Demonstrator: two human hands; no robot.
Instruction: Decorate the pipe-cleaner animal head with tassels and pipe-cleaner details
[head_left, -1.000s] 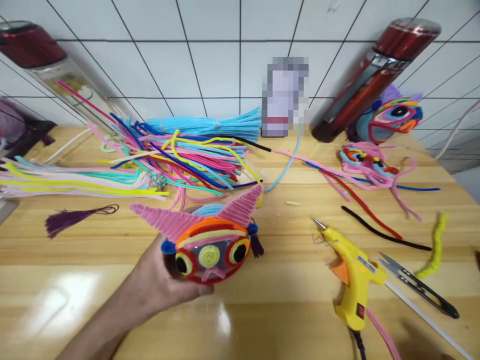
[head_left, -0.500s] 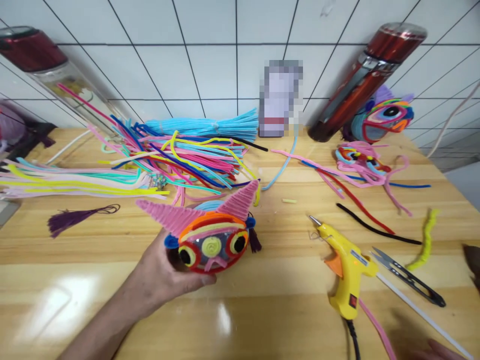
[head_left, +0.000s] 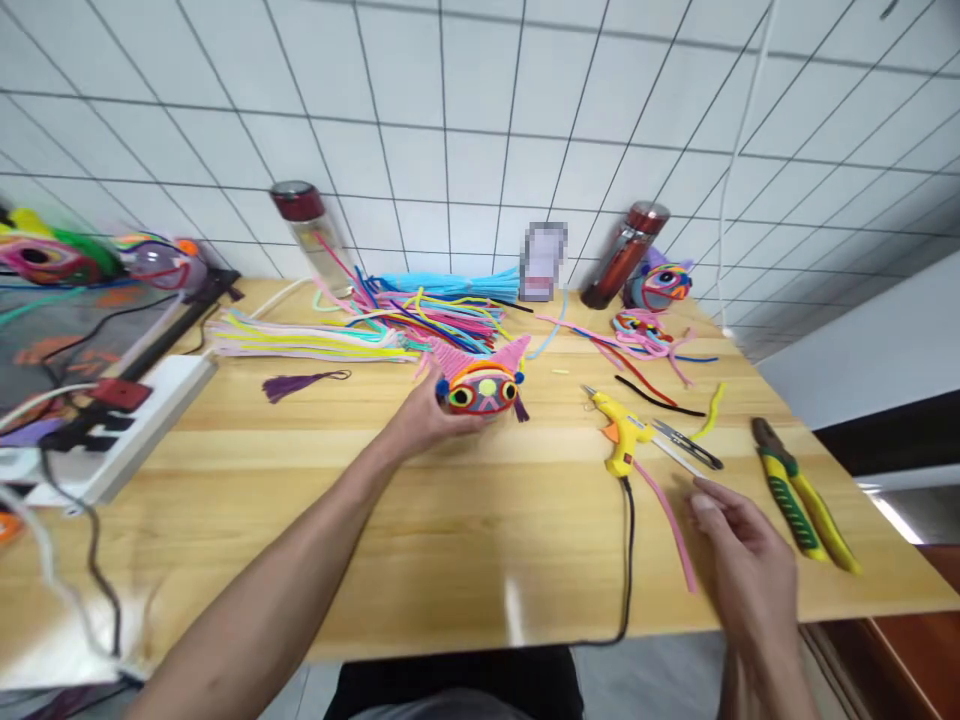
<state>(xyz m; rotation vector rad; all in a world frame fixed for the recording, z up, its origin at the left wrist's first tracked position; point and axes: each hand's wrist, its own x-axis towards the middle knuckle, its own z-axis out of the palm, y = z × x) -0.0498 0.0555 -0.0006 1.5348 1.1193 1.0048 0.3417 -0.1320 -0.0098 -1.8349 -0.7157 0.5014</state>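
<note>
My left hand [head_left: 431,415] is closed around the side of a round animal-face ornament [head_left: 484,390], holding it at the table. It has two pink pipe-cleaner ears, an orange and red rim, black-and-yellow eyes and blue balls at the sides. A dark purple tassel [head_left: 521,408] shows at its right. My right hand [head_left: 750,540] is closed, thumb and fingertips pinched at the free end of the white glue stick [head_left: 679,455]. That stick runs into the back of a yellow glue gun [head_left: 624,430], lying on its side. Thread snips [head_left: 688,445] lie just beyond the stick.
Bundles of pipe cleaners [head_left: 450,310] lie at the back by a glass bottle [head_left: 315,235] and a red flask [head_left: 622,255]. Pliers [head_left: 802,495] are at right. A power strip [head_left: 142,430] with cables stands left. Another finished ornament [head_left: 658,283] sits behind the flask.
The view has drawn back and widened, bringing in the pliers, the power strip and more of my right hand. My left hand keeps hold of the ornament.
</note>
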